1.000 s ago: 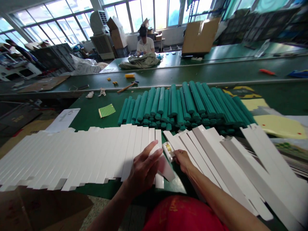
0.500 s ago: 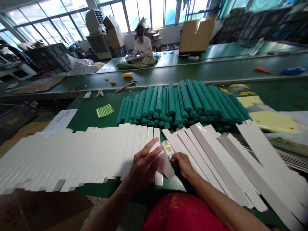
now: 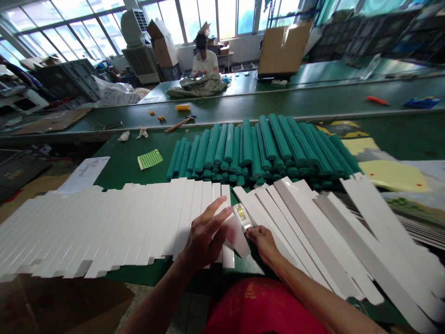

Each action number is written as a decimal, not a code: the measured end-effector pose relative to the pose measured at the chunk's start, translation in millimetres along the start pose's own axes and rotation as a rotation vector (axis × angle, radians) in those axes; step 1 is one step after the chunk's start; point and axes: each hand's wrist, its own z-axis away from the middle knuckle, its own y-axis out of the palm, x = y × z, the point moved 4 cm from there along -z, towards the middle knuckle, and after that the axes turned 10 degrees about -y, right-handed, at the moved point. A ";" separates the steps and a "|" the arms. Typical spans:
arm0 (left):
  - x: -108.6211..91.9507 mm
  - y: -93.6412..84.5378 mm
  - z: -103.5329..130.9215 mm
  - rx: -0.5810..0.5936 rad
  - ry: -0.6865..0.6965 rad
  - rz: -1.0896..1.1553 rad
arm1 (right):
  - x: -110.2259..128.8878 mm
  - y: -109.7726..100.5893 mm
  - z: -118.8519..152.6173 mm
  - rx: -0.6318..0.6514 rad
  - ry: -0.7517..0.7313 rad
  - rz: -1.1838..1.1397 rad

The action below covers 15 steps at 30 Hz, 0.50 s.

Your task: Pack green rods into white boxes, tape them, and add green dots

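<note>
My left hand (image 3: 205, 234) is over the white strips, palm down, with its index and middle fingers stretched out. Its fingertips are close to a small white holder with a yellow insert (image 3: 241, 213); whether they touch it I cannot tell. My right hand (image 3: 262, 239) pinches the lower end of that holder between thumb and fingers. Under and beside my left hand lies a short, tilted white piece (image 3: 239, 239), partly hidden. Flat white strips (image 3: 114, 222) lie side by side to the left. More white box-like strips (image 3: 302, 218) are fanned out to the right.
Green ribbed rods (image 3: 246, 144) are stacked behind the strips. A green dotted sticker sheet (image 3: 150, 159) and a paper sheet (image 3: 85, 174) lie at the left. Beyond are a hammer (image 3: 179, 124) and a yellow roll (image 3: 182, 107). A co-worker (image 3: 205, 60) sits at the far table.
The white holder has tilted slightly and shifted a little down with my right hand. My left hand has moved slightly left, its fingers still stretched out.
</note>
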 end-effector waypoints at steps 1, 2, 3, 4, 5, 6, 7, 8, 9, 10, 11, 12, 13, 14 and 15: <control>-0.2 0.5 -0.4 0.003 0.000 0.000 | -0.1 0.5 0.5 -0.002 -0.001 -0.011; -0.3 1.1 -0.9 0.007 0.000 -0.001 | -0.3 1.2 1.0 -0.002 0.000 -0.013; -0.3 1.7 -1.5 0.010 0.000 -0.004 | -0.6 2.0 1.5 -0.001 0.002 -0.008; -0.5 2.0 -2.1 0.009 0.002 -0.005 | -1.4 2.7 2.0 0.000 0.005 0.006; -0.7 2.2 -2.8 0.007 0.005 -0.006 | -2.6 3.0 2.4 -0.002 0.010 0.027; -0.9 2.2 -3.5 0.004 0.008 -0.004 | -4.3 3.1 2.8 -0.005 0.017 0.057; -1.0 2.2 -4.3 0.000 0.009 -0.002 | -6.5 2.8 2.9 -0.010 0.027 0.097; -1.0 2.2 -4.9 0.001 0.009 0.001 | -9.1 2.1 2.7 -0.016 0.038 0.145; -0.8 2.2 -5.6 0.003 0.008 0.002 | -11.6 1.2 2.2 -0.023 0.049 0.201; -0.4 2.2 -6.1 0.004 0.004 0.002 | -13.9 0.2 1.3 -0.031 0.057 0.261; 0.2 2.3 -6.5 0.006 0.001 0.000 | -15.7 -0.8 0.1 -0.040 0.061 0.323; 0.9 2.4 -6.8 0.008 -0.003 -0.002 | -16.9 -1.7 -1.5 -0.049 0.061 0.384; 1.8 2.5 -7.0 0.009 -0.006 -0.002 | -17.5 -2.2 -3.2 -0.057 0.057 0.441; 2.7 2.7 -7.2 0.008 -0.009 0.000 | -17.7 -2.4 -4.9 -0.064 0.052 0.494; 3.9 2.9 -7.3 0.009 -0.014 0.002 | -17.6 -2.4 -6.6 -0.067 0.046 0.542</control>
